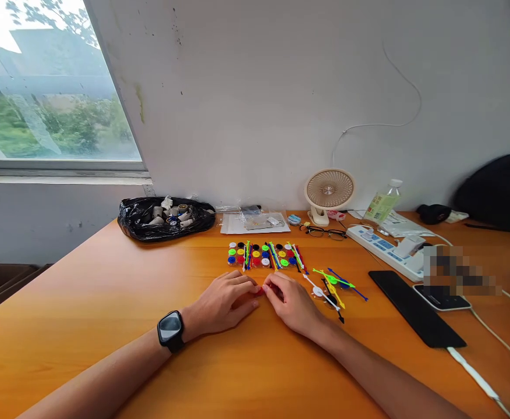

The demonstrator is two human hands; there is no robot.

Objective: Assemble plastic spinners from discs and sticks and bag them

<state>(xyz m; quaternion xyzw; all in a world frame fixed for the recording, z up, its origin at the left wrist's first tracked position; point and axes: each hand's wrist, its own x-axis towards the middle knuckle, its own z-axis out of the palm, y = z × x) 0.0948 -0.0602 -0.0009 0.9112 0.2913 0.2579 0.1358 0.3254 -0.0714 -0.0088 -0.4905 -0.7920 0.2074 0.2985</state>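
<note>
Both hands meet over the wooden table point(119, 349), fingertips close together around a small red plastic piece point(261, 290). My left hand point(226, 299), with a black watch on its wrist, pinches the left side of it. My right hand point(294, 302) pinches it with thumb and forefinger; the fingers hide most of it. Just beyond lie rows of coloured plastic discs point(240, 254) with bundles of thin coloured arrow-shaped pieces point(275, 256) between them. Right of my right hand lie several loose discs with arrows across them, among them a white arrow point(322, 291) and a yellow arrow point(336, 294).
A black plastic bag point(135, 224) with rolls in it stands at the back left. Behind the discs are flat clear packets point(255, 222), a small fan point(329, 189) and glasses point(325, 233). To the right lie a power strip point(386, 250), a black phone point(416, 308) and cables.
</note>
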